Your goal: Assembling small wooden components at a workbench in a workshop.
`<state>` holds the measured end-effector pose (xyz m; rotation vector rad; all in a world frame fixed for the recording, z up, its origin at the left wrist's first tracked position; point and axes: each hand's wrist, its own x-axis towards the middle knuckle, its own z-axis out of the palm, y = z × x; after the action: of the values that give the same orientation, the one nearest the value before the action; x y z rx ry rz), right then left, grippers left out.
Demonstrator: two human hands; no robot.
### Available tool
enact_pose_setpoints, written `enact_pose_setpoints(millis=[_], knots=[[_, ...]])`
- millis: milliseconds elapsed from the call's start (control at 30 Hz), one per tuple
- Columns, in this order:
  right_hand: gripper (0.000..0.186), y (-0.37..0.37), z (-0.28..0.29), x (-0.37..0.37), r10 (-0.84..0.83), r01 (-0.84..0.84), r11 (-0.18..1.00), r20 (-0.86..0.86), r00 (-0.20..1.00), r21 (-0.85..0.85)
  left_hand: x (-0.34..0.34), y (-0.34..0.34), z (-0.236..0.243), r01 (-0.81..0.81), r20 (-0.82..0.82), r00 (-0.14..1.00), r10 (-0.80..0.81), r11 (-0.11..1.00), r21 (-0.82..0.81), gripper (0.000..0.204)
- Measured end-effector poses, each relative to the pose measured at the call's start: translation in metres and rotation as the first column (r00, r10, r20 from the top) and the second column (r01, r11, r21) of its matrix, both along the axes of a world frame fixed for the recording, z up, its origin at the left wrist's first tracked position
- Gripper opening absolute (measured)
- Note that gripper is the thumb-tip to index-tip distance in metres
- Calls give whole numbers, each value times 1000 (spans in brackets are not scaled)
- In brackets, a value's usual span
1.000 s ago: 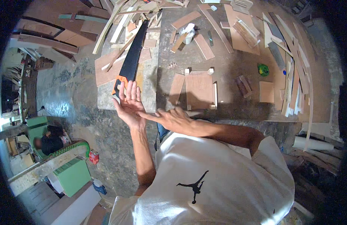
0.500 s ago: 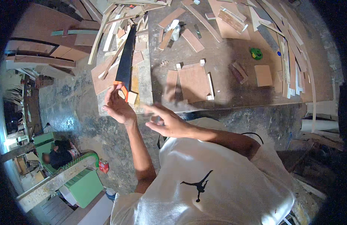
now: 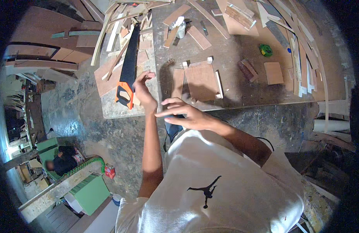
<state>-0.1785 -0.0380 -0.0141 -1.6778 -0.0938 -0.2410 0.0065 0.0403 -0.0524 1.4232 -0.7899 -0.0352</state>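
Left hand (image 3: 141,90) open, beside handsaw (image 3: 127,72)

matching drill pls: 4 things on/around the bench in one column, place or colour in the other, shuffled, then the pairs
Things:
1. handsaw
2. tape measure
3. left hand
4. square board

Descriptions:
A. small and bright green, on the table toward the right
B. raised beside the saw's orange handle
C. black blade, orange and black handle, lying on the table's left part
D. flat brown panel with pale strips along its edges, at the table's near edge

Pairs: 1-C, 2-A, 3-B, 4-D
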Motion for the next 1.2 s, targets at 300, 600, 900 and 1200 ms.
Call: enact_pose_setpoints(millis=[300,600,900,1200], knots=[[16,4,35,-34,-119,130,976,-69,990,177,44,-34,-109,-146,171,984,54,794,590,38],[12,-16,45,-39,-439,442,896,-68,896,33,45,-54,-114,-186,171,981,91,690,700,24],[26,-28,42,-32,-547,547,837,-5,837,-9,33,-47,-108,-284,213,958,194,758,587,17],[16,-60,60,-2,-633,631,774,26,774,53,-37,-6,51,-357,308,909,279,904,237,15]])
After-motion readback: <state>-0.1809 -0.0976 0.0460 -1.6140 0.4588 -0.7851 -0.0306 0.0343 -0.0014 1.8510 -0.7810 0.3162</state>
